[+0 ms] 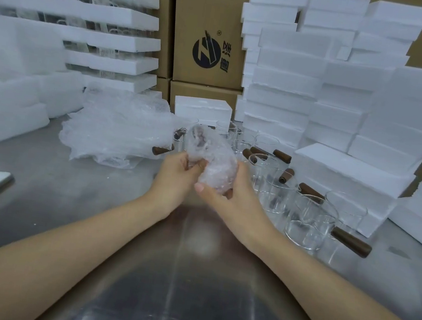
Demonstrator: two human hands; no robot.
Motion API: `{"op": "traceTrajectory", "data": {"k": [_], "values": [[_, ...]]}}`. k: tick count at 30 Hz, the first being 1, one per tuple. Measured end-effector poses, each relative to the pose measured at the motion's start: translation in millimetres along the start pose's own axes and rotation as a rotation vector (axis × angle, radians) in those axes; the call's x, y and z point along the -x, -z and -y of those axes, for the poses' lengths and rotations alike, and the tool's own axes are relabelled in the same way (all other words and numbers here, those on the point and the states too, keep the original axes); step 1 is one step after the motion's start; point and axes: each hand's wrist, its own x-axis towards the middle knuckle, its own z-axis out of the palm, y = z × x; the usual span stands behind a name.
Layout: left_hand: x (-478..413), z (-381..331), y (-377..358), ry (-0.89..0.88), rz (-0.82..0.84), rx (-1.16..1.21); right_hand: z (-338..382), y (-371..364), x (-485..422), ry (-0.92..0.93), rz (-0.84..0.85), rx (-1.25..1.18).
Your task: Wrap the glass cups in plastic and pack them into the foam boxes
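We are in the wrapping step: both hands hold a plastic-wrapped bundle (211,160) in the air over the middle of the steel surface (69,194). We take it to be one glass cup already covered, since something brownish shows through the film, perhaps its wooden handle, though the wrap blurs it. The left hand (173,176) cups the bundle from the left and its fingers (198,165) curl into the plastic. The right hand (238,199) closes round the lower right side, its thumb laid across the front. The bundle sits between the two palms, touching both and tilted up and away from us. By our reading the loose end of the film has yet to be tucked flat, and the next move calls for a steady grip, then a carry to an open foam box. The foam boxes (351,177) stacked to the right all look closed, so one must be opened first. The unwrapped glass cups (309,222) stand just right of the hands, and the spare plastic sheets (116,130) lie behind to the left.
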Motion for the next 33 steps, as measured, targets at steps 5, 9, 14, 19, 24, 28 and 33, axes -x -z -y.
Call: {"op": "traceTrajectory", "data": {"k": [5, 9, 14, 19, 24, 28, 33], "values": [[10, -1, -11, -0.083, -0.112, -0.021, 8, 1, 4, 0.127, -0.092, 0.056], [12, -3, -13, -0.031, -0.028, -0.027, 8, 0, 4, 0.145, -0.126, 0.119], [17, -5, -17, 0.113, 0.199, 0.217, 4, 3, -2, 0.146, -0.191, 0.205], [21, -5, -20, -0.026, 0.215, 0.086, 6, 5, -3, 0.197, -0.259, 0.208], [17, -5, -19, -0.031, 0.039, 0.14, 8, -4, 2, 0.178, -0.204, 0.25], [19, -6, -19, -0.055, -0.007, 0.083, 10, -3, 4, 0.325, -0.235, 0.303], [22, -10, -22, -0.141, 0.002, -0.105, 8, 1, 2, 0.309, -0.287, 0.295]]}}
